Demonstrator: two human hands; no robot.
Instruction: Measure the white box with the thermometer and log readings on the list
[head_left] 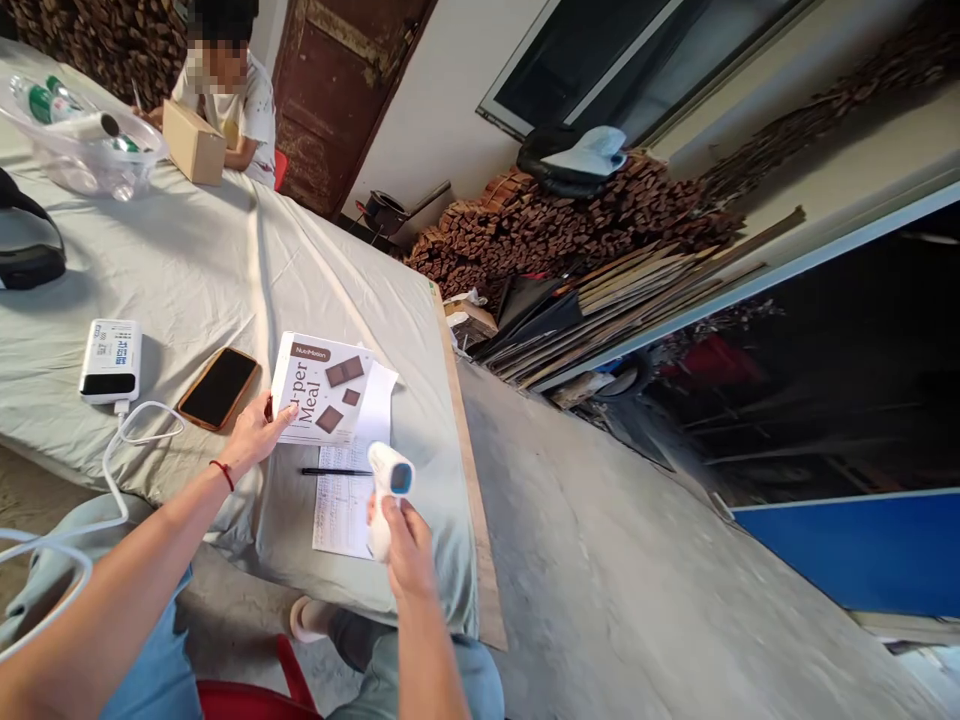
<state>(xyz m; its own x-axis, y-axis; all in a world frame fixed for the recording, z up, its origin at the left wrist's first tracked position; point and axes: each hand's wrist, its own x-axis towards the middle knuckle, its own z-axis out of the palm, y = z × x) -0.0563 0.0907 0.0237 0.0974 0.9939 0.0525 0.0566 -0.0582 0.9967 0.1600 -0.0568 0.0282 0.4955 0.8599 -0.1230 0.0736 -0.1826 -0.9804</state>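
Gripping scanner (388, 495) near table edge (459, 400), left hand (255, 432) on box (322, 387) (flat).

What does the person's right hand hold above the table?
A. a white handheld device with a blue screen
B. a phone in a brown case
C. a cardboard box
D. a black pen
A: the right hand grips a white handheld device, while the pen and the phone lie on the table.
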